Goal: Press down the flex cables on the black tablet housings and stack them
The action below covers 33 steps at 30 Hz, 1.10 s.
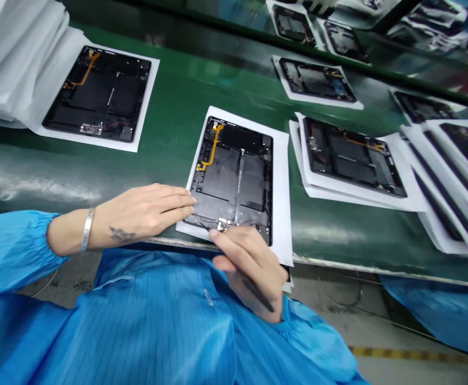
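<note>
In front of me an opened tablet lies on white sheeting, its black inside, orange ribbon cable and small circuit board showing. My left hand rests flat with fingers stretched out, the fingertips touching the tablet's lower left edge. Held between the closed fingers of my right hand are black tweezers. Their tip points at the tablet's bottom edge, just left of the circuit board. Whether the tip grips anything is too small to tell.
Another opened tablet lies on white sheeting at left, beside a tall pile of white sheets. To the right, a tablet sits on stacked sheeting, with more tablets leaning beyond. Further tablets stand at the back of the green bench.
</note>
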Available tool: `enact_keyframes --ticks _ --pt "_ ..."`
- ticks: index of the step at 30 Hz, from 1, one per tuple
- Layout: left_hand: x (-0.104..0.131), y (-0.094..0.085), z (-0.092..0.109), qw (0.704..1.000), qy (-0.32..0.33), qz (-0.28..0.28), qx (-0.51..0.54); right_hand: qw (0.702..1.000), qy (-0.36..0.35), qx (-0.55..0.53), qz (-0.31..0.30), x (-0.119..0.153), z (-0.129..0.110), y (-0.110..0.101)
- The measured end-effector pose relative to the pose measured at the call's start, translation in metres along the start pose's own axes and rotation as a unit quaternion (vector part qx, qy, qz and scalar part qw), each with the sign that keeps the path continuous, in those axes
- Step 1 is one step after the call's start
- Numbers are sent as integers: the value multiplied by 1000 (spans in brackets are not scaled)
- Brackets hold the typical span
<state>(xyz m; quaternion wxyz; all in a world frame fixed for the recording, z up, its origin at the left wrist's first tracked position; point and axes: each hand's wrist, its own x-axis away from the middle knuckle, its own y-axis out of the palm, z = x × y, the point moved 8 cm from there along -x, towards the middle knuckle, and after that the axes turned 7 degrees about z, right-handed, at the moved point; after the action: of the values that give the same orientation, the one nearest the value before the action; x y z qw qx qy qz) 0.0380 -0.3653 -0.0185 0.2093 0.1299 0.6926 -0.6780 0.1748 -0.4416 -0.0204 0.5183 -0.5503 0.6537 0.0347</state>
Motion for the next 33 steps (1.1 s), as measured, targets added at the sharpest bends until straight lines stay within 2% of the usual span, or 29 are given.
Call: enact_keyframes --ticks 3,5,10,14,18,22,26,33 --pt "1 4 3 1000 6 0 -22 996 -42 68 -32 10 -1 12" --pt "2 5 4 999 6 -3 -36 994 -52 91 -32 13 -1 13" --pt "4 6 6 999 3 -1 -47 991 -43 127 15 18 1 2" --pt "4 10 8 999 4 -19 -42 988 -20 149 27 19 2 -7" --pt "-7 17 13 995 -20 -67 -71 996 53 48 48 3 13 -16" --pt "-18 19 17 990 -38 -89 -105 984 164 -74 8 -21 33 1" --pt "-20 17 20 992 -34 -66 -102 983 156 -94 -23 -32 34 16" --pt "-19 18 21 992 -26 -36 -114 986 120 -100 -52 -32 25 18"
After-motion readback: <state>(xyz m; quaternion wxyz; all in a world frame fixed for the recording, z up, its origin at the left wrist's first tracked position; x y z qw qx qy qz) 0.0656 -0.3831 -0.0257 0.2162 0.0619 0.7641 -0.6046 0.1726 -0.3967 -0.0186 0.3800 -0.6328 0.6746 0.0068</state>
